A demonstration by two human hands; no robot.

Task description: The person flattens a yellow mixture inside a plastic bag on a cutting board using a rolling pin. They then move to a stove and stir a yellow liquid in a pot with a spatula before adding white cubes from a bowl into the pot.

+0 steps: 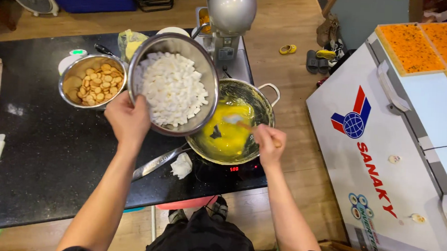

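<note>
At the near edge of the black bench [53, 162], the right hand [269, 143] is closing round a spatula handle [256, 131], stirring melted yellow liquid in the pan [265, 99]. The left hand [128, 119] is gripping a tilted steel bowl [206, 73], its white cubes [172, 87] not yet tipped in. Beyond, a bowl of biscuits [92, 80] is sitting untouched.

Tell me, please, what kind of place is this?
Probably a home or small workshop kitchen. A pan of melted yellow butter sits on an induction cooker on a black counter, and a white chest freezer stands beside it on a wooden floor.
</note>
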